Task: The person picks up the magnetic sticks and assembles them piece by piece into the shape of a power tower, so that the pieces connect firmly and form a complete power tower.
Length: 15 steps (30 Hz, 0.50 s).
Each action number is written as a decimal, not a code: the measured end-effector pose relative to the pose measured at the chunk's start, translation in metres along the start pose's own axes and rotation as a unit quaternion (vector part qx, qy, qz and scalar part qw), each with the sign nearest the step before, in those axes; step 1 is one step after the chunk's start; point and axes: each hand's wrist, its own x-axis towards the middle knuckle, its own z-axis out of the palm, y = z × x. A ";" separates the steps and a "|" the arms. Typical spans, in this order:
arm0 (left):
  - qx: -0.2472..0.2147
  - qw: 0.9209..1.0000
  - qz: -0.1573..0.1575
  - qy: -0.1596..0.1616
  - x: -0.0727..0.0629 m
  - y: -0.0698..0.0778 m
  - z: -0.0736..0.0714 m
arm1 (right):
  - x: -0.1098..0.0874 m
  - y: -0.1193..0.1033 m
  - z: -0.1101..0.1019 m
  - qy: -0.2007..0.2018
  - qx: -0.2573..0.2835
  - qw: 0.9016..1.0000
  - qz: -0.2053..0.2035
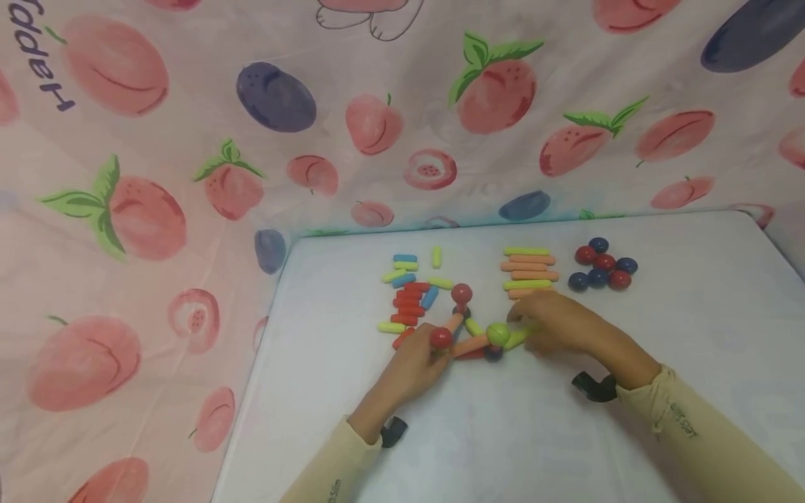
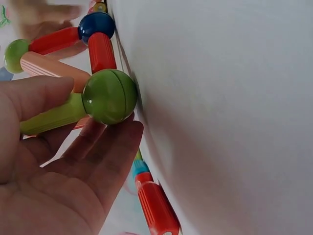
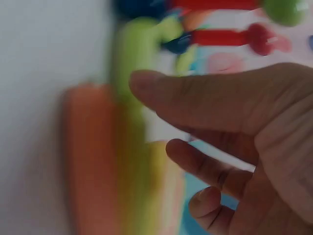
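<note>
Coloured balls and ridged sticks are joined into a toy frame standing mid-table, with a red ball (image 1: 462,293) on top at the back and a green ball (image 1: 498,334) on the right. My left hand (image 1: 415,363) pinches a yellow-green stick (image 2: 56,115) of it between thumb and fingers. Another green ball (image 2: 110,95) at that stick's end lies above the fingertips. My right hand (image 1: 556,321) is just right of the frame, by a row of long sticks (image 1: 528,267). Its thumb and fingers are apart in the right wrist view, near a blurred yellow-green stick (image 3: 134,63).
Short red, blue and yellow-green sticks (image 1: 409,302) lie in a group behind my left hand. Several red and blue balls (image 1: 604,263) sit together at the back right. A fruit-patterned cloth (image 1: 428,126) hangs behind the white table (image 1: 302,363).
</note>
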 end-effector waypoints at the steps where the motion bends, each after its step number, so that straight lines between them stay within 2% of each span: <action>1: 0.001 1.000 0.004 0.000 -0.001 -0.001 0.000 | 0.002 0.004 0.003 -0.003 -0.017 1.000 -0.002; 4: 0.002 1.000 0.006 -0.001 -0.001 -0.003 0.000 | 0.007 0.012 0.014 -0.008 -0.046 0.999 -0.012; 8: 0.001 1.000 -0.005 -0.001 -0.002 -0.003 0.001 | 0.012 0.014 0.021 0.018 -0.099 0.994 -0.052; 13: 0.037 0.999 -0.009 0.002 -0.005 -0.002 0.001 | 0.013 0.010 0.021 0.038 -0.152 0.984 -0.081; 15: 0.048 0.999 -0.004 0.005 -0.006 -0.001 0.001 | 0.013 0.009 0.020 0.037 -0.163 0.983 -0.079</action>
